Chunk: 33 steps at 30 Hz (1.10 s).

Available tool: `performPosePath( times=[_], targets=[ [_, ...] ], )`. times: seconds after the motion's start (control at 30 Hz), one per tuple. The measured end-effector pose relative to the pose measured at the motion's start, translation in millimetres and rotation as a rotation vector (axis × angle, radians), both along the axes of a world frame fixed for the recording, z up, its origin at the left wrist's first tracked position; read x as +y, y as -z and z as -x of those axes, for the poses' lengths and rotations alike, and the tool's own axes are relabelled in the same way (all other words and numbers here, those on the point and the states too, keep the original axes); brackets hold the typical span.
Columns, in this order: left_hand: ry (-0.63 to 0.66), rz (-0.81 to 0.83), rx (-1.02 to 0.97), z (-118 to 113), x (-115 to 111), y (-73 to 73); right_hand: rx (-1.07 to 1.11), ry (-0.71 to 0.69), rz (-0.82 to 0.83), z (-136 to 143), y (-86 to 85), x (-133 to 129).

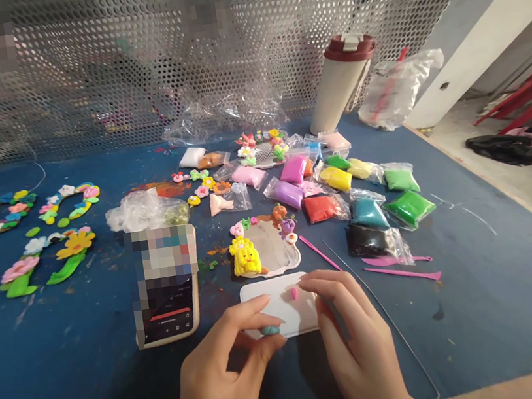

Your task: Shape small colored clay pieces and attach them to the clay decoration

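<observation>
My left hand [239,345] pinches a small teal clay piece [270,330] between thumb and fingers, over the left front part of a white board [288,325]. A small pink clay piece [294,293] sits on the board between my hands. My right hand [350,326] rests at the board's right edge, fingers bent and apart, with nothing visible in it. Just behind the board lies a mirror-like plate [273,248] with a decorated rim, a yellow clay figure [246,258] at its left.
A phone [178,317] lies left of the board. Several clay packets [324,208], pink tools [402,273] and a thin wire [385,311] lie to the right. Clay flower decorations [74,243] lie far left. A tumbler [339,83] stands at the back near a plastic bag [394,92].
</observation>
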<state>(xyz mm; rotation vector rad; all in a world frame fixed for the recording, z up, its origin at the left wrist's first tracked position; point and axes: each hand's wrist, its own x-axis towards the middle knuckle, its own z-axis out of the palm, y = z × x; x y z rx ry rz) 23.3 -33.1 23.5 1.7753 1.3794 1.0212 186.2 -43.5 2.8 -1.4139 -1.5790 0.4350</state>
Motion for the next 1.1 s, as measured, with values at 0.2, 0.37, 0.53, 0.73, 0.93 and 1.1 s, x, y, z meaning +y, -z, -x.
performPosePath(
  times=[0.2,0.37,0.53,0.73,0.93,1.1],
  targets=[
    [-0.001,0.027,-0.046,0.4,-0.9,-4.1,-0.034,-0.317,-0.113,0.3,-7.2,-1.5],
    [0.048,0.036,-0.017,0.9,0.0,-2.8,0.028,-0.401,-0.083,0.5,-6.2,-3.3],
    [0.06,0.014,0.003,-1.2,-0.5,-1.2,0.25,-0.211,0.111,-3.8,-7.7,-0.2],
    [0.068,-0.117,0.064,-4.7,0.1,-3.9,0.357,-0.206,0.203,-6.8,-10.8,0.5],
    [0.083,-0.138,0.072,-4.2,0.9,-4.5,0.337,-0.238,0.179,-5.3,-9.8,0.1],
    [0.083,-0.11,0.063,-3.6,0.1,-7.6,0.366,-0.209,0.143,-4.5,-5.5,-3.1]
  ],
)
